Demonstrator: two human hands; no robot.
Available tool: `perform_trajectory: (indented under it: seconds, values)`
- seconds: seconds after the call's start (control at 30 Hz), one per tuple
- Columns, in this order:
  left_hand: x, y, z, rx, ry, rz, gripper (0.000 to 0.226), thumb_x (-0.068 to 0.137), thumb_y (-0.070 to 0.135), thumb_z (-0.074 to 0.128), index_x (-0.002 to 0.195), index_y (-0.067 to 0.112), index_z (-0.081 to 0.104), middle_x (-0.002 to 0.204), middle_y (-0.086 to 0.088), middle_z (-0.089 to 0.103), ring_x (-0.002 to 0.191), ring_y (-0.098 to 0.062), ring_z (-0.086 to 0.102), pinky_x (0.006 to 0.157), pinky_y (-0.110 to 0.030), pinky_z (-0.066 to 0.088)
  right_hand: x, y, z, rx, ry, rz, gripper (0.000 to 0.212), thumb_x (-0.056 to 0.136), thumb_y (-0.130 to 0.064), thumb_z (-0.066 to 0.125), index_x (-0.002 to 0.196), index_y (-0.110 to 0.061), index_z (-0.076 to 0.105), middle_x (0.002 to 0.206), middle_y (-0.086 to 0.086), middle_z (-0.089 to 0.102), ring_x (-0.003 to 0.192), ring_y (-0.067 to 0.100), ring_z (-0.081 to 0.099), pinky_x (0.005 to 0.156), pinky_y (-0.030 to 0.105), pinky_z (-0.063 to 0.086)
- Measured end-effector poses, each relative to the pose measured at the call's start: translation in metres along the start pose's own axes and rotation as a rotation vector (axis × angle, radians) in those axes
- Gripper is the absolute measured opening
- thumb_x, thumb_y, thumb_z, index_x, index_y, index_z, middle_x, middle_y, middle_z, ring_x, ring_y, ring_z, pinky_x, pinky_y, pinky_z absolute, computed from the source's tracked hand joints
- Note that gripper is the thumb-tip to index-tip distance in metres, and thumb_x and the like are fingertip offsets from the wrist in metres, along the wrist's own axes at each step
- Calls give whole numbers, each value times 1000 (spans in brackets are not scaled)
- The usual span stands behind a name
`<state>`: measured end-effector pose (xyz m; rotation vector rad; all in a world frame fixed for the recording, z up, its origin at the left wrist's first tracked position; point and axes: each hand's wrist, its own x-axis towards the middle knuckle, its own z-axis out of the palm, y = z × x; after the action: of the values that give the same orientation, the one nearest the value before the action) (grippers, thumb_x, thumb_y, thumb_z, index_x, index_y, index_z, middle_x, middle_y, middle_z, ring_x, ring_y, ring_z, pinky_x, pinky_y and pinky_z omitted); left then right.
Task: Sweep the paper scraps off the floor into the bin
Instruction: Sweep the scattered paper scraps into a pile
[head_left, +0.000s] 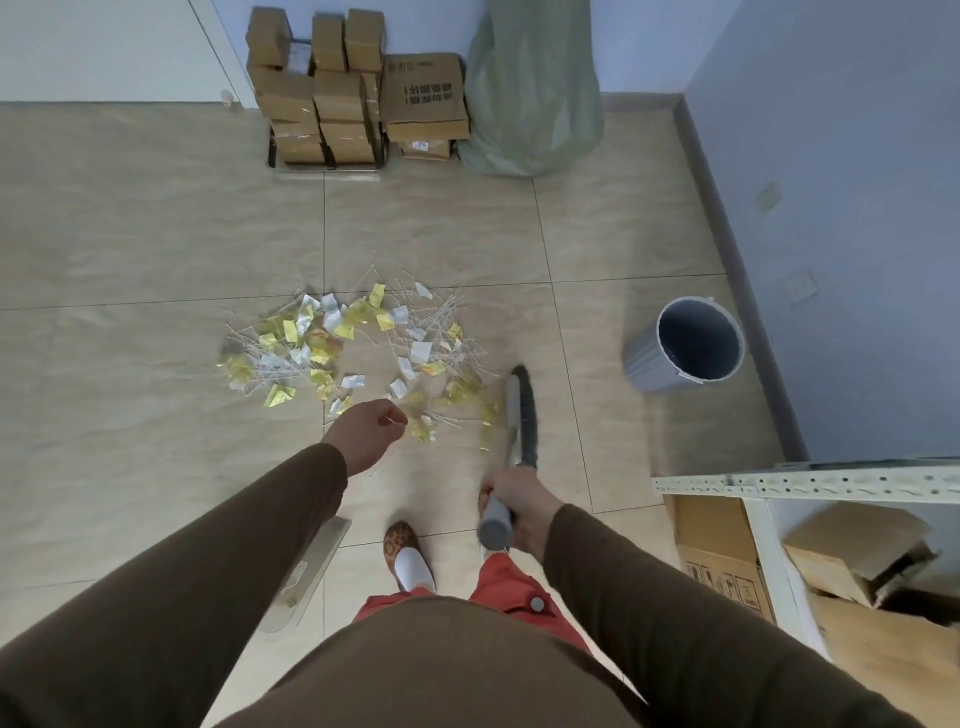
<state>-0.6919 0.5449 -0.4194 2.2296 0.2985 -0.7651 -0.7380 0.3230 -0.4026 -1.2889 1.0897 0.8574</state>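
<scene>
My scraps (353, 348): yellow and white. Bin (680, 345): grey. Broom (514, 415): grey. My sleeves (675, 613): brown. Slipper (401, 538): leopard-spotted. Floor (130, 234): beige, veined.

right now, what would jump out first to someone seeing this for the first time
The heap of yellow and white paper scraps mixed with thin sticks, spread over the tiled floor mid-frame. Next, the right hand gripping a grey broom at the heap's right edge, with the grey bin standing open by the blue wall further right.

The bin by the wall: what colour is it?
Grey, with a darker inside; the bin shows best in the head view.
</scene>
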Motion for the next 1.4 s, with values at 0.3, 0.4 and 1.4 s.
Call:
perform_trajectory:
  seconds: [0.3, 0.4, 1.4]
  values:
    - [-8, -23, -12, -31, -4, -55, 14, 92, 24, 59, 103, 22, 67, 98, -2, 68, 93, -23, 65, 77, -31, 47, -28, -25, 30, 165, -314, 96, 19, 98, -8, 45, 79, -9, 45, 54, 0, 45, 31, 7, 44, 30, 16, 38]
    - [-9, -29, -21, -61, 11, -74, 15, 91, 23, 58, 103, 22, 67, 95, -2, 68, 91, -22, 65, 71, -29, 45, -46, -29, 23, 154, -318, 102, 22, 98, -10, 46, 76, -9, 45, 61, 1, 44, 32, 7, 43, 31, 15, 37]
    - [-15, -94, -55, -199, 171, -238, 15, 92, 19, 58, 100, 20, 71, 101, -5, 71, 94, -25, 66, 82, -37, 51, -9, -223, 81, -1260, -257, -34, 45, 98, -14, 52, 143, -9, 48, 84, 12, 62, 42, 11, 48, 34, 16, 42]
